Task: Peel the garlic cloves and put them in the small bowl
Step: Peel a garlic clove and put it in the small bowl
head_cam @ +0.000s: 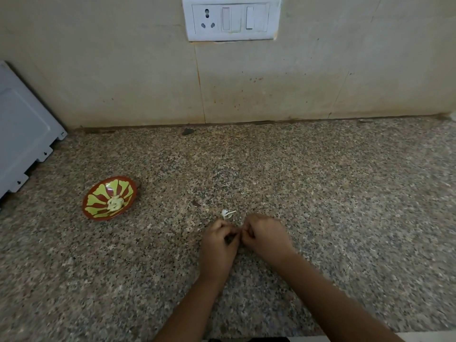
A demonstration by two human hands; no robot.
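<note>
A small red bowl (pixel 98 213) with a yellow-green petal pattern sits on the granite counter at the left. Several peeled pale garlic cloves (pixel 115 203) lie in it. My left hand (pixel 218 245) and my right hand (pixel 265 236) meet fingertip to fingertip near the middle of the counter, both with curled fingers. What they pinch between them is hidden by the fingers. A white scrap of garlic skin (pixel 227 214) lies on the counter just beyond my hands.
The speckled granite counter (pixel 345 193) runs back to a beige tiled wall with a white socket and switch plate (pixel 230 18). A grey-white appliance panel (pixel 22 134) stands at the far left. The counter's front edge is at the bottom.
</note>
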